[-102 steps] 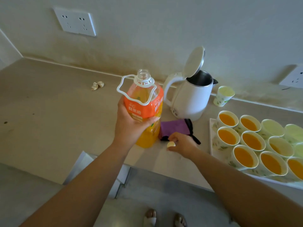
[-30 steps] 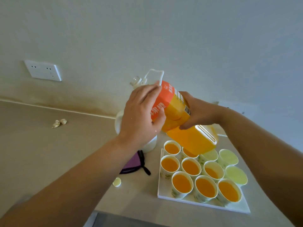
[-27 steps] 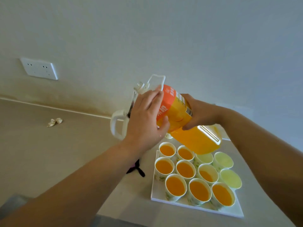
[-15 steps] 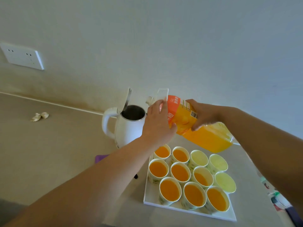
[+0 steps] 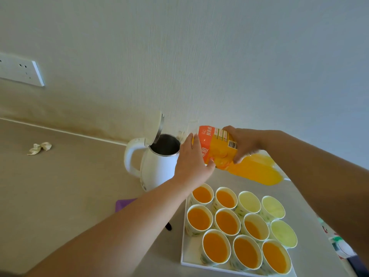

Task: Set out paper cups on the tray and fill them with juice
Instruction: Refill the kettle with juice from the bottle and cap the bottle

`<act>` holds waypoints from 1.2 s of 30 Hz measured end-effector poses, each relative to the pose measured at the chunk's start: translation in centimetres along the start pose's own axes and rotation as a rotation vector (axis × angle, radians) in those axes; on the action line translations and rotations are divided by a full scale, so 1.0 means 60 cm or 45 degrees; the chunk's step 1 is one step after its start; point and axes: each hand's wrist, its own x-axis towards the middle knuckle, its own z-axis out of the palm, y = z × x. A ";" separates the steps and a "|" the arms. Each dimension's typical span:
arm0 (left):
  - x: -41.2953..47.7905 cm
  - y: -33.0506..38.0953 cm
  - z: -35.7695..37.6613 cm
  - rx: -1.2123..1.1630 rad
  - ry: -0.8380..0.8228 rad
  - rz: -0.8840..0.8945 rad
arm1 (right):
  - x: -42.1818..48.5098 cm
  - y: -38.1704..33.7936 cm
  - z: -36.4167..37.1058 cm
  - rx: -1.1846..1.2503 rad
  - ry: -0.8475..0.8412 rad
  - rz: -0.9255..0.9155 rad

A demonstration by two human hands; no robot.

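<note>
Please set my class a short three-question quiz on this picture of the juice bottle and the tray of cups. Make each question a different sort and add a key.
1. True or false: the lid of the white kettle stands open.
2. Which hands hold the juice bottle? A. left only B. right only C. both
3. Fill in: ___ of the paper cups on the tray show no juice at all.

Key
1. True.
2. C: the left hand and the right hand both hold it.
3. Three, all on the tray's right side.
</note>
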 end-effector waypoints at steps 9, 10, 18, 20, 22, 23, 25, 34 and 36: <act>0.011 -0.026 0.013 -0.109 -0.027 -0.025 | 0.017 -0.008 -0.005 -0.113 -0.019 0.014; 0.014 -0.030 0.015 -0.135 -0.016 -0.015 | 0.019 -0.009 -0.006 -0.140 -0.016 0.018; 0.016 -0.044 0.027 -0.187 0.023 0.008 | 0.027 -0.012 -0.010 -0.229 -0.017 0.034; 0.017 -0.046 0.030 -0.198 0.030 0.014 | 0.028 -0.012 -0.011 -0.245 -0.020 0.036; 0.017 -0.047 0.031 -0.211 0.042 0.017 | 0.028 -0.013 -0.013 -0.258 -0.021 0.035; 0.017 -0.048 0.032 -0.213 0.049 0.018 | 0.029 -0.012 -0.013 -0.257 -0.020 0.033; 0.017 -0.048 0.033 -0.213 0.064 0.022 | 0.029 -0.013 -0.015 -0.253 -0.018 0.024; 0.018 -0.053 0.033 -0.230 0.062 0.022 | 0.034 -0.014 -0.018 -0.268 -0.017 0.019; 0.017 -0.053 0.034 -0.229 0.060 0.027 | 0.034 -0.014 -0.017 -0.258 -0.021 0.020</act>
